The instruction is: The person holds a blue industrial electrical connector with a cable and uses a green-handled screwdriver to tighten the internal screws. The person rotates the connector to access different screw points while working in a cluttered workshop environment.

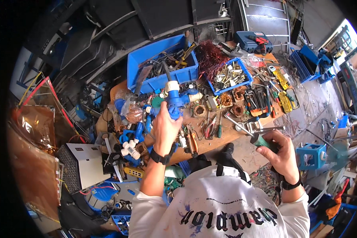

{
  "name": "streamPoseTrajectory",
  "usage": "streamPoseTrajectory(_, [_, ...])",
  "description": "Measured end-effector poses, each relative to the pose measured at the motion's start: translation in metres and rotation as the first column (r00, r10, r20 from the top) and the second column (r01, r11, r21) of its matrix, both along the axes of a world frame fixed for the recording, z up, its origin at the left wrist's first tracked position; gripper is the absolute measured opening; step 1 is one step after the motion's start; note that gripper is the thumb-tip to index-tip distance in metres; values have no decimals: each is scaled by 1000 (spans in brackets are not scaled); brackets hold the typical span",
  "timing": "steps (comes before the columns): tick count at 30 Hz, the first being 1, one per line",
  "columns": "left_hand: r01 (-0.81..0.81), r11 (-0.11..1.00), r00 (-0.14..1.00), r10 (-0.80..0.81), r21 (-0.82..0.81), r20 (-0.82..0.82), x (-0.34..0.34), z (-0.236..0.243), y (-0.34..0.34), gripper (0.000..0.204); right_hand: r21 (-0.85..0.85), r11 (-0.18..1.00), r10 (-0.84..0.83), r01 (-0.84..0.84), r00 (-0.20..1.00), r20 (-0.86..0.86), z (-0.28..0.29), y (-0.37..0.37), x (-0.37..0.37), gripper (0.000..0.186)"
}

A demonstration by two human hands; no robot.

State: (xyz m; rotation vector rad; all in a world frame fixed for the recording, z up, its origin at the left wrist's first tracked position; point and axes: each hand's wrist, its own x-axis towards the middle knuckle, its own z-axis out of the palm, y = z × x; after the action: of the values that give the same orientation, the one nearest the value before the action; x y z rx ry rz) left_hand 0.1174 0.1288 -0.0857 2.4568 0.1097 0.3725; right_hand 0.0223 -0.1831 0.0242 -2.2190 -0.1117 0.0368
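My left hand (165,127) is closed around a blue plastic pipe fitting (173,99) above the left part of the workbench. The fitting has a cream collar at its top and a side branch to the right with a cream end. My right hand (281,152) grips the green handle of a screwdriver (259,140) past the bench's front right edge. Its long metal shaft points up and left, over the bench, apart from the fitting. Pliers with orange handles (192,143) and a small green-handled screwdriver (219,129) lie between my hands.
A large blue bin (139,59) of tools stands at the back of the wooden workbench (210,147). Beside it sit a blue tray (248,74) of metal parts and a red drill (261,41) on a case. White and blue fittings (131,149) lie at the left.
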Motion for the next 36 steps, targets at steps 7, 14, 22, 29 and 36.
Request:
streamPoseTrajectory(7, [59, 925, 992, -12, 375, -129, 29, -40, 22, 55, 36, 989, -136, 141, 984, -115, -12, -29, -24, 34])
streamPoseTrajectory(14, [211, 866, 969, -124, 453, -215, 66, -49, 42, 51, 42, 974, -211, 223, 960, -185, -15, -46, -40, 33])
streamPoseTrajectory(22, [73, 907, 982, 8, 415, -190, 76, -53, 40, 43, 67, 980, -171, 186, 967, -188, -17, -65, -36, 33])
streamPoseTrajectory(29, [-80, 931, 982, 134, 357, -131, 73, -39, 4, 45, 126, 979, -121, 160, 954, -275, -23, -96, -8, 34])
streamPoseTrajectory(36, [-258, 963, 959, 265, 79, -96, 67, -31, -4, 44, 309, 951, 110, 16, 916, -385, -33, -145, 30, 34])
